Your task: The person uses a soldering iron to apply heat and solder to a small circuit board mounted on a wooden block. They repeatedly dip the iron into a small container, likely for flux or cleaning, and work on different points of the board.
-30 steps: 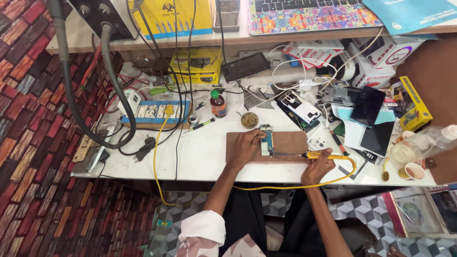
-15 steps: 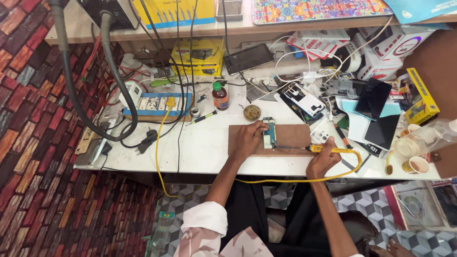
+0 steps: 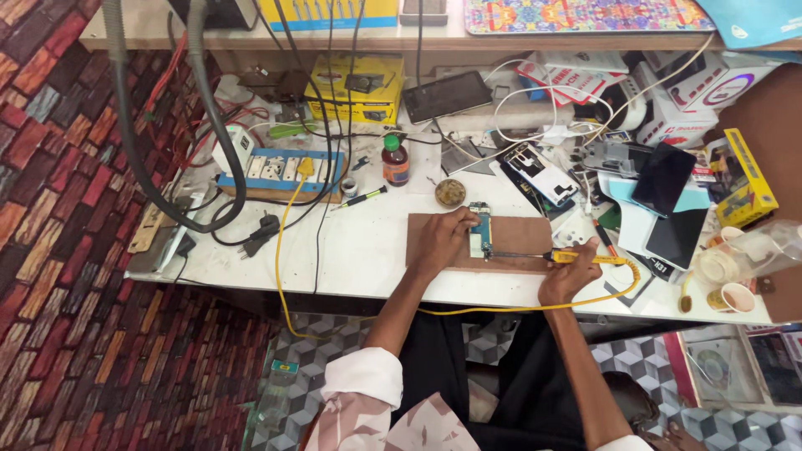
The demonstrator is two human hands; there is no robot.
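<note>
A small circuit board (image 3: 479, 230) lies on a brown board (image 3: 522, 236) on the white table (image 3: 359, 250). My left hand (image 3: 442, 238) presses on the circuit board's left side and pins it down. My right hand (image 3: 566, 276) grips a yellow-handled soldering iron (image 3: 576, 258). Its thin metal tip points left and meets the lower end of the circuit board. A yellow cable (image 3: 518, 307) runs from the handle along the table's front edge.
A small round tin (image 3: 450, 193) and a little brown bottle (image 3: 395, 160) stand behind the brown board. A blue power strip (image 3: 271, 170), yellow boxes (image 3: 355, 88), opened phones (image 3: 543, 174) and dark screens (image 3: 664, 177) crowd the table. Small cups (image 3: 727, 296) sit at right.
The view has shifted slightly. Both hands stay at the circuit board, with the iron's tip still on its lower end.
</note>
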